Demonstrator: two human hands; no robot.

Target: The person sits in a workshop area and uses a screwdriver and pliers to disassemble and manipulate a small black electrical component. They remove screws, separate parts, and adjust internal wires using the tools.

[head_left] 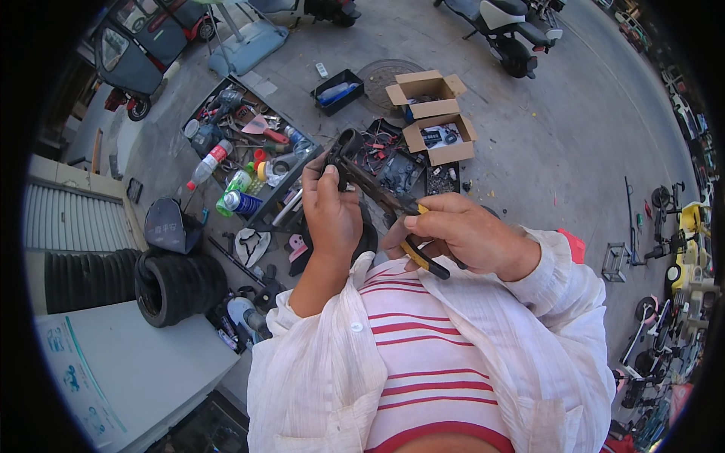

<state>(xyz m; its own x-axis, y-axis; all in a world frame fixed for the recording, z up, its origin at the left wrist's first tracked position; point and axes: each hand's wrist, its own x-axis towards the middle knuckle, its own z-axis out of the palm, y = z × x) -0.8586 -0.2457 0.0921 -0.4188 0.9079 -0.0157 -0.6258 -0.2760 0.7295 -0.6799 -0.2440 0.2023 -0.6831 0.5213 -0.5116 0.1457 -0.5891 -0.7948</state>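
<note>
My left hand grips a dark part with a black ring-shaped end, held up at chest level. My right hand is closed on pliers with yellow and black handles. Their dark jaws point up and left toward the part in my left hand; whether they grip it is unclear. Beyond my hands, a metal tray holds bottles, cans and tools, and jumbled wires and dark parts lie beside it.
Open cardboard boxes and a black bin stand ahead. Stacked tyres and a white cabinet are at left. A parked scooter is behind the boxes; bikes and parts line the right.
</note>
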